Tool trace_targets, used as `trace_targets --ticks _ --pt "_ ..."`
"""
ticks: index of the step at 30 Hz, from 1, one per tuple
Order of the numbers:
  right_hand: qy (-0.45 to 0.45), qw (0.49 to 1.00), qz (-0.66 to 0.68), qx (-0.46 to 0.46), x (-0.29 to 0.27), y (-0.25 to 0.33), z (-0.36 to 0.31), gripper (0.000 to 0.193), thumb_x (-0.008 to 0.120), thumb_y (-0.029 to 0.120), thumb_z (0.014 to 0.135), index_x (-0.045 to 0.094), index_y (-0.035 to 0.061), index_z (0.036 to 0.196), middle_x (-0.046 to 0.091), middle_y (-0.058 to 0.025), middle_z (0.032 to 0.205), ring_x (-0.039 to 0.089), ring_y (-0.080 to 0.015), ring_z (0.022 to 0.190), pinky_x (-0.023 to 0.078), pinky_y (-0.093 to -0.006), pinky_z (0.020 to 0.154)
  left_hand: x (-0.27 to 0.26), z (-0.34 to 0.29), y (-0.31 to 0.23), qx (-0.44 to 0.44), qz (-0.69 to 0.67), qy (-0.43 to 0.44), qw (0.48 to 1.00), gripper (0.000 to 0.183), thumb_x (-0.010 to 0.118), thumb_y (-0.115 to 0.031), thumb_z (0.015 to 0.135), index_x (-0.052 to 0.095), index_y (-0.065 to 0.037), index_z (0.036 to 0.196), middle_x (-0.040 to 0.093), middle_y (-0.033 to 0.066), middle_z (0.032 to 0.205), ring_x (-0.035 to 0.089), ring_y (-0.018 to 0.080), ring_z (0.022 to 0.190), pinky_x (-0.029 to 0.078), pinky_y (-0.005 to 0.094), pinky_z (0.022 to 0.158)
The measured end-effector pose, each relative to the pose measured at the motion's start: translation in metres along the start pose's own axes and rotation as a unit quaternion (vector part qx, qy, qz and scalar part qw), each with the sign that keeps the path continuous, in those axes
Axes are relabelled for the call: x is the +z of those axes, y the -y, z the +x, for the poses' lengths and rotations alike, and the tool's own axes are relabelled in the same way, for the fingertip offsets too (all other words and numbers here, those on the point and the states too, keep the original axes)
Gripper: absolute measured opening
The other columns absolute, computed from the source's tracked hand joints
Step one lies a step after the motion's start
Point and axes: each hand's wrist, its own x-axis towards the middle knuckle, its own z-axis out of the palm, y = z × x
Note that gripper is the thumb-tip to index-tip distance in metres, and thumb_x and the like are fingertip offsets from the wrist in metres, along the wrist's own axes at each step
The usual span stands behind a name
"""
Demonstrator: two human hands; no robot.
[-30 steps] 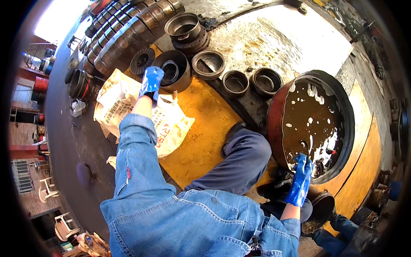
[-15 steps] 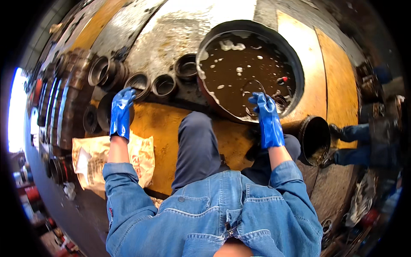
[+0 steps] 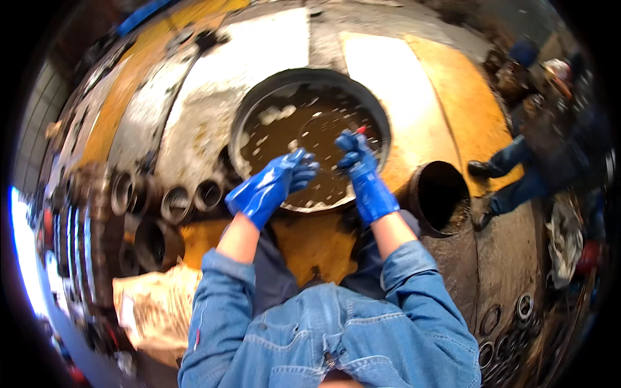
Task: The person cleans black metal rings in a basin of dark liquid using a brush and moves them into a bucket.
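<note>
Both gloved hands hover over the basin (image 3: 259, 110): right hand (image 3: 359, 161) pinches a red-tipped tool (image 3: 359, 130) at 12 o'clock, left hand (image 3: 278, 181) loosely curled, empty.

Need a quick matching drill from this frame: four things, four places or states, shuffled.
Things:
1. basin
2. left hand
3. paper sack
4. open pipe

Places or states:
A. crumpled, lower left
B. blue glove, over the basin's near rim
C. full of brown liquid
D. lying right of the basin

Pairs: 1-C, 2-B, 3-A, 4-D
</note>
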Motion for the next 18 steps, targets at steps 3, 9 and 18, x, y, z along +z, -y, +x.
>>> trace_targets --ticks 3,9,18 --pt "-0.038 0.999 0.035 -0.004 -0.008 -0.026 0.006 0.032 0.057 0.030 0.106 0.063 0.0063 0.127 0.074 -0.0137 0.117 0.072 -0.0228 0.107 0.049 -0.0204 0.057 -0.004 0.008 0.014 0.032 0.012 0.015 0.999 0.037 0.059 -0.037 0.104 0.068 -0.006 0.124 0.074 0.0036 0.112 0.066 0.0121 0.093 0.050 0.0275 0.080" --pt "-0.017 0.995 0.062 0.082 -0.033 -0.048 0.024 0.044 0.054 0.038 0.108 0.059 0.0030 0.133 0.075 -0.0162 0.114 0.069 -0.0190 0.069 0.050 -0.0301 0.053 -0.021 0.035 0.020 0.038 0.081 -0.032 0.995 0.027 0.062 -0.028 0.104 0.068 -0.004 0.114 0.074 0.0059 0.095 0.062 0.0098 0.068 0.047 0.0239 0.060" --pt "-0.022 0.877 -0.481 -0.013 0.053 -0.054 -0.072 0.044 0.048 0.043 0.110 0.062 0.0057 0.127 0.068 -0.0099 0.118 0.062 -0.0177 0.115 0.048 -0.0322 0.103 -0.097 0.044 0.000 0.309 0.647 -0.258 0.648 0.019 0.058 -0.027 0.099 0.067 -0.010 0.102 0.073 0.0126 0.091 0.070 0.0341 0.078 0.056 0.0474 0.069"
